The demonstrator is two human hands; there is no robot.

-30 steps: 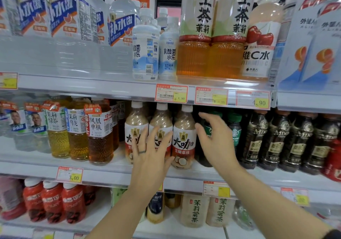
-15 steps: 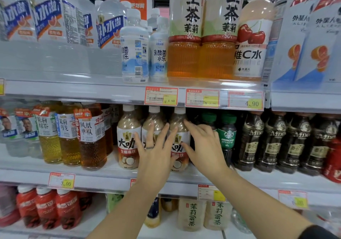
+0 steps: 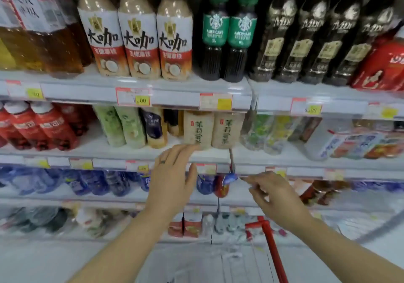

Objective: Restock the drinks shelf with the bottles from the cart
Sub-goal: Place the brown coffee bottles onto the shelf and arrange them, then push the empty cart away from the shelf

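The left hand (image 3: 172, 180) and right hand (image 3: 273, 193) each show an open, empty grip -- one bump could tip the pale tea bottles (image 3: 197, 129).

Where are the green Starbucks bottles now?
In the head view the Starbucks bottles stand on the top shelf, right of centre, between the coconut-label bottles and the MDO bottles.

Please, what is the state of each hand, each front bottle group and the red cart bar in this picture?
Left hand: open, fingers straight, holds nothing.
Right hand: open, fingers relaxed, holds nothing.
Three beige plastic bottles with white-and-red labels: upright, side by side.
Two dark plastic bottles with green labels: upright, green caps on.
Red metal cart bar: no hand on it.
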